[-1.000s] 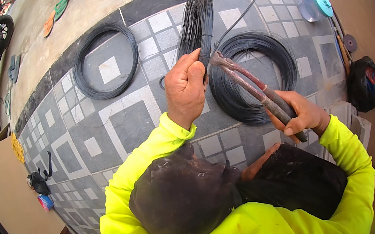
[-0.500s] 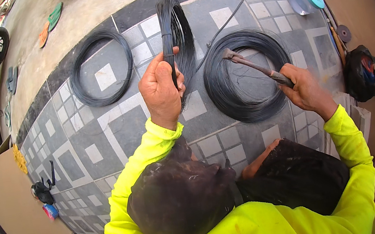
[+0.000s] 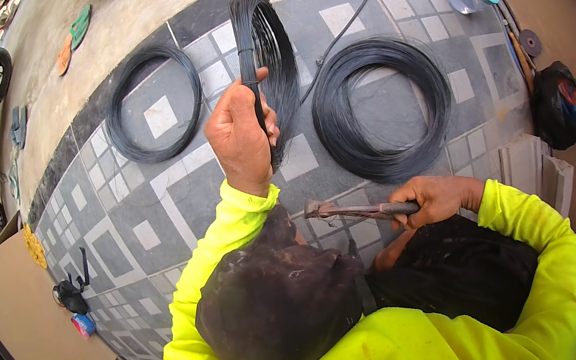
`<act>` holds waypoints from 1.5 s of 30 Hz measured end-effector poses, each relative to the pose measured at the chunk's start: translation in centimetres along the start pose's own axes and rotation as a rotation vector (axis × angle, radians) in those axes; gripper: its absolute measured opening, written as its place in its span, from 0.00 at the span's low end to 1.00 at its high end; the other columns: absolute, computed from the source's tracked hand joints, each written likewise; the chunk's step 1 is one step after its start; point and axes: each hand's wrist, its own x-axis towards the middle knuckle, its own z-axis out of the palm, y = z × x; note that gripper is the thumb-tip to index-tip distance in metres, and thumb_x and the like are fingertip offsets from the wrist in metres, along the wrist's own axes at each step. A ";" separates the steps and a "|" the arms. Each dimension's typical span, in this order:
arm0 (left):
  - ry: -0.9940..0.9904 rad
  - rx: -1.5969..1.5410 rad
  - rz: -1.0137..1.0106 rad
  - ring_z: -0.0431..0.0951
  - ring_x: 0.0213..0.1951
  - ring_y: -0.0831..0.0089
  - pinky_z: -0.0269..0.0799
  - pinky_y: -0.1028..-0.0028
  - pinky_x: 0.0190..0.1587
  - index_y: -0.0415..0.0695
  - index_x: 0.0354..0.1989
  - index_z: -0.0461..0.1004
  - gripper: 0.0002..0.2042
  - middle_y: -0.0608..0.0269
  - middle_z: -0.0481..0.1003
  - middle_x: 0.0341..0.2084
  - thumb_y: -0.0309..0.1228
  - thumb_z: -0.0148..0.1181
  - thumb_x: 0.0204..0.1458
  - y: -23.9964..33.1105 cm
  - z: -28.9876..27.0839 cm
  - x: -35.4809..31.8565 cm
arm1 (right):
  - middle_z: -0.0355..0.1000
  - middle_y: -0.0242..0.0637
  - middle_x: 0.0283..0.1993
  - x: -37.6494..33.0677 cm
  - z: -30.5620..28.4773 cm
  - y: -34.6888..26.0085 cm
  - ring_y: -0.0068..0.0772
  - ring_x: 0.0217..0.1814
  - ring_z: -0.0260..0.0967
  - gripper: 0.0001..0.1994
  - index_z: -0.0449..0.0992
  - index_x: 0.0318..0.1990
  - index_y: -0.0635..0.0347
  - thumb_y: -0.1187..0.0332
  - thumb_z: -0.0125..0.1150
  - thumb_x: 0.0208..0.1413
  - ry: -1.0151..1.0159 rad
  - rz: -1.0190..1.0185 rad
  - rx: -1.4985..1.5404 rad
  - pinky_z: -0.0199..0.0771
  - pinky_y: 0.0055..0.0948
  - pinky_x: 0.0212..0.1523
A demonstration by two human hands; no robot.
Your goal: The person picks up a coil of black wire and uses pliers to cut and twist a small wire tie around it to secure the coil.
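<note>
Fingers grip upright wire coil; right hand holds pliers.

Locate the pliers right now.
Head view, lower centre-right: pliers in the right hand, near the knees, below the large wire coil on the floor.

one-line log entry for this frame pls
left hand: holds wire coil upright | right hand: grips pliers, clear of wire | floor: large coil, second coil flat on tiles
</note>
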 end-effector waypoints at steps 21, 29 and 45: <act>-0.205 -0.007 -0.021 0.71 0.29 0.85 0.70 0.85 0.30 0.36 0.52 0.74 0.18 0.70 0.73 0.29 0.32 0.64 0.56 0.7 -0.4 -0.1 | 0.72 0.36 0.51 0.3 0.1 -4.3 0.26 0.52 0.70 0.26 0.73 0.55 0.62 0.84 0.51 0.43 0.357 -0.240 0.292 0.69 0.26 0.53; -0.239 0.073 -0.137 0.72 0.28 0.86 0.68 0.85 0.30 0.36 0.44 0.76 0.13 0.69 0.76 0.27 0.28 0.66 0.51 0.6 0.3 -0.1 | 0.72 0.34 0.51 1.3 0.1 -5.0 0.23 0.52 0.68 0.28 0.72 0.59 0.61 0.84 0.49 0.45 0.431 -0.285 0.339 0.69 0.23 0.48; -0.155 0.083 -0.224 0.66 0.17 0.84 0.61 0.82 0.21 0.38 0.33 0.73 0.01 0.68 0.71 0.19 0.22 0.55 0.54 0.5 0.3 -0.1 | 0.70 0.39 0.58 3.3 0.1 -0.8 0.29 0.58 0.68 0.31 0.66 0.63 0.60 0.85 0.49 0.46 0.584 -0.256 0.269 0.69 0.30 0.57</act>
